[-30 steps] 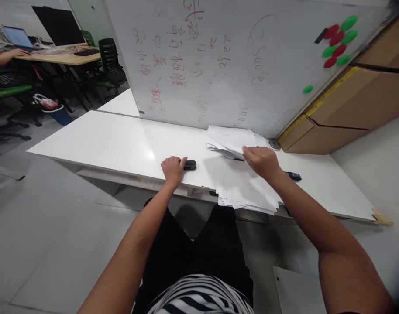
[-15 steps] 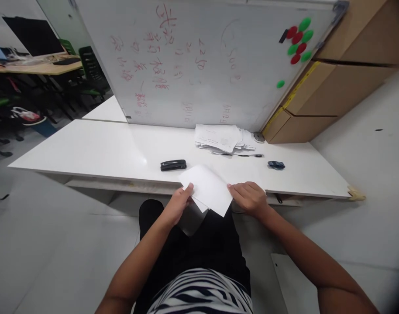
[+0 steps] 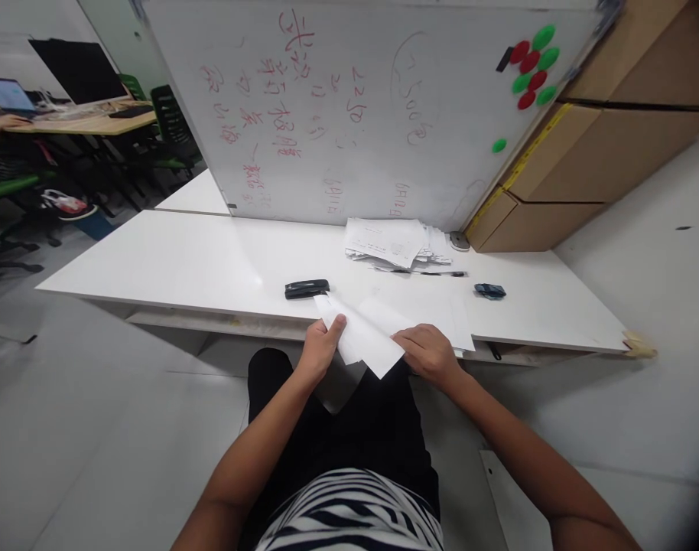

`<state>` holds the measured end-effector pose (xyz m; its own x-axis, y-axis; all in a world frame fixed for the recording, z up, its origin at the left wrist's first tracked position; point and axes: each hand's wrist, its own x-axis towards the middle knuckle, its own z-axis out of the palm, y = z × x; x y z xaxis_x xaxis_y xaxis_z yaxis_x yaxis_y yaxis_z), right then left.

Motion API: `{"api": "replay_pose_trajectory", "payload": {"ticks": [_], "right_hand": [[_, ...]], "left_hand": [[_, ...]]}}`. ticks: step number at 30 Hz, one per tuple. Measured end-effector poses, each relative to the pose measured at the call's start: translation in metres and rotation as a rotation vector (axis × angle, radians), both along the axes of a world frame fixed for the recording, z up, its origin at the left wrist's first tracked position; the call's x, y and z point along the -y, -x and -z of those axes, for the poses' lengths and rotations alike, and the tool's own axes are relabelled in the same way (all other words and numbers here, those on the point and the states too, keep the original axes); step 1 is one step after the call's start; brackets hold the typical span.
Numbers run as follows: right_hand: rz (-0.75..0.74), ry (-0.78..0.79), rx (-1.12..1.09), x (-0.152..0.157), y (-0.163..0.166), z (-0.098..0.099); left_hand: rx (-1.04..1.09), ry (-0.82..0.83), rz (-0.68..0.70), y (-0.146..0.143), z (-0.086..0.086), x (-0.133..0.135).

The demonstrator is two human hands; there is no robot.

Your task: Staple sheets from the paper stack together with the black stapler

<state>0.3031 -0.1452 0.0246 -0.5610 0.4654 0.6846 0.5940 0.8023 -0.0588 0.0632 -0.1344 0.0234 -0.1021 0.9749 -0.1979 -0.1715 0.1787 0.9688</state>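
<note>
White sheets of paper (image 3: 364,337) are held between my two hands, over the table's front edge and above my lap. My left hand (image 3: 322,342) pinches their left side, thumb on top. My right hand (image 3: 430,352) is closed on the right side of the sheet, which is bent up in the middle. More white paper (image 3: 461,329) lies flat on the table, just beyond my right hand. Close to the upper left corner of the held paper lies a black stapler (image 3: 307,288).
A stack of printed papers (image 3: 384,241) lies before a whiteboard (image 3: 303,176), with a black pen (image 3: 441,273) beside it. A small dark blue packet (image 3: 490,291) is at the right. Cardboard boxes (image 3: 556,161) stand behind. Another person's hand (image 3: 8,122) shows at a far desk.
My right hand has moved slightly left, and the held paper is more bent. Paper lying on the table by my right hand shows more now. The view has shifted a little.
</note>
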Motion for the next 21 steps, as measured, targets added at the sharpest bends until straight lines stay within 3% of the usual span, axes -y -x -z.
{"api": "replay_pose_trajectory", "payload": {"ticks": [7, 14, 21], "right_hand": [[-0.071, 0.196, -0.273, 0.006, 0.017, 0.008], [0.18, 0.502, -0.66, 0.019, 0.041, 0.013], [0.301, 0.513, -0.939, 0.028, 0.058, 0.01]], "left_hand": [[0.148, -0.113, 0.011, -0.015, 0.002, -0.014], [0.34, -0.117, 0.051, -0.036, -0.018, -0.027], [0.44, -0.108, 0.063, -0.04, -0.022, -0.024]]}}
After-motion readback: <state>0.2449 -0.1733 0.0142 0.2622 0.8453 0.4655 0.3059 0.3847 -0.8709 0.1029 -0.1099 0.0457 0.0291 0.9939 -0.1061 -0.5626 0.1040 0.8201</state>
